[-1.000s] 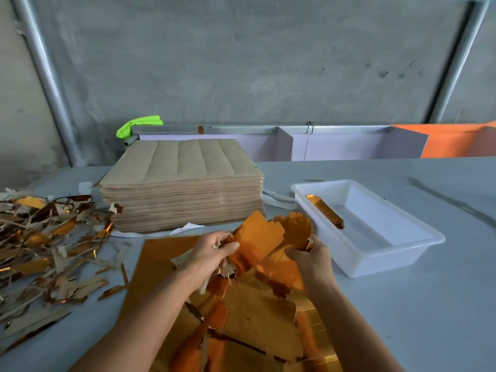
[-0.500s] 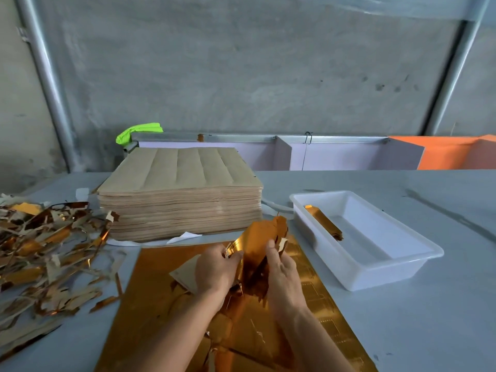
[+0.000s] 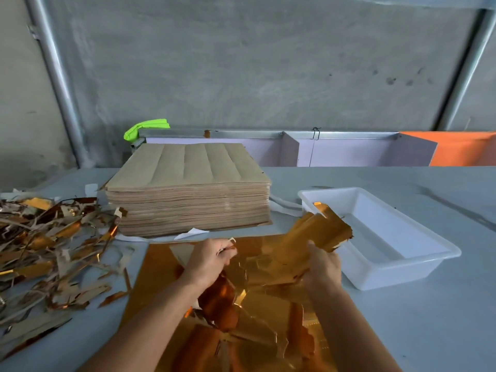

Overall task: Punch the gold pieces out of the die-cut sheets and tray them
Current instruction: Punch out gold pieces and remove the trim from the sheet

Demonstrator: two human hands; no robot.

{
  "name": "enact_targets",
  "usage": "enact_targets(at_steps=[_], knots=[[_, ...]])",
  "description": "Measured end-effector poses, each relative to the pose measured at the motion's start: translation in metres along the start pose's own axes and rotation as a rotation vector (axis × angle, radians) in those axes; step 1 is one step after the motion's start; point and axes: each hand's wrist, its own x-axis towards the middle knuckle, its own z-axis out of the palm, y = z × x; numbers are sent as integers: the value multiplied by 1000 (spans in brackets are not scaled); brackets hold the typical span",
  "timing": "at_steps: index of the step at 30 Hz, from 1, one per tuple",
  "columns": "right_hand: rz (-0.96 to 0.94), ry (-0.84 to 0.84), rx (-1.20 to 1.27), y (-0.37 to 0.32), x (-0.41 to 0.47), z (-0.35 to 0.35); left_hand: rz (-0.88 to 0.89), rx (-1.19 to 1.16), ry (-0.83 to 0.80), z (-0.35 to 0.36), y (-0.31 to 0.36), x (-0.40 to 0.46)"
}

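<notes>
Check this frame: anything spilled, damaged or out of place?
Nothing alarming. The scrap pile sprawls loose over the table's left side, and a torn white paper bit lies by the brown sheet stack. Both look like ordinary punching waste.

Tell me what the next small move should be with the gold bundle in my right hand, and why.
Probably carry the bundle of gold card pieces on over the white plastic tray and let it go there. The right hand grips it beside the tray's near wall, with its far end over the tray's corner, and the left hand holds only a scrap.
</notes>
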Motion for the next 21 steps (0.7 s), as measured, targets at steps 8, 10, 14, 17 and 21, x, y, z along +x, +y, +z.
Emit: enact_targets(at_steps=[8, 10, 14, 17, 21], knots=[[-47, 9, 16, -5, 10, -45, 94, 400, -344, 2, -7, -4], [-56, -20, 10, 1, 7, -51, 114, 503, -435, 17, -7, -8], [-53, -37, 26, 10, 5, -57, 91, 526, -552, 32, -11, -12], [-36, -41, 32, 14, 6, -58, 100, 514, -529, 31, -11, -13], [-72, -46, -10, 18, 2, -56, 95, 485, -439, 31, -6, -12]])
